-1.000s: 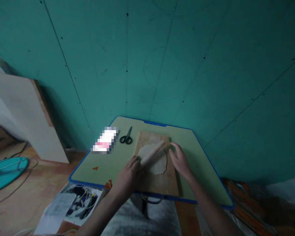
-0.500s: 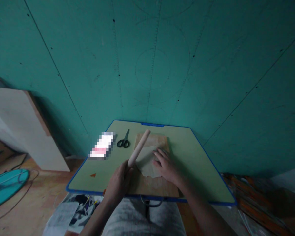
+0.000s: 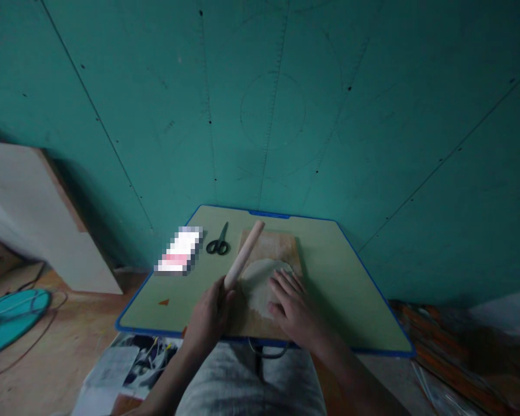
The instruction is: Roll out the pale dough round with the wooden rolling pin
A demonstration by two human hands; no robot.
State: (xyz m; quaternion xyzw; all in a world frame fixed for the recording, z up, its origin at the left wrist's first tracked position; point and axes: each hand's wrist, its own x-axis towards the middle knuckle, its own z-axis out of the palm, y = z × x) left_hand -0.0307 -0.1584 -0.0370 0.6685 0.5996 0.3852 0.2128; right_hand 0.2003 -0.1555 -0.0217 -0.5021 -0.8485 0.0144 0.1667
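Left hand [image 3: 211,312] was closed round the near end of the rolling pin [image 3: 245,254] | right hand [image 3: 292,303] lay mostly open on the dough sheet [image 3: 256,289], fingers slightly spread | dough sheet lay on the wooden board [image 3: 273,244] | scissors [image 3: 219,245] rested nearby

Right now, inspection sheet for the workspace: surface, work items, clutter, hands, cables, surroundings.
Surface: pale green table with blue edging; wooden board on it.
Work items: rolling pin slanted, contact with the board unclear; flat dough-like sheet on the board.
Clutter: scissors, pixelated rectangle, small orange scrap.
Left hand: fingers closed around the rolling pin's near end.
Right hand: fingers spread over the sheet.
Cables: thin cord on the floor, left, beside a teal round object.
Surroundings: green wall with drawn circles; pale panel standing at left.
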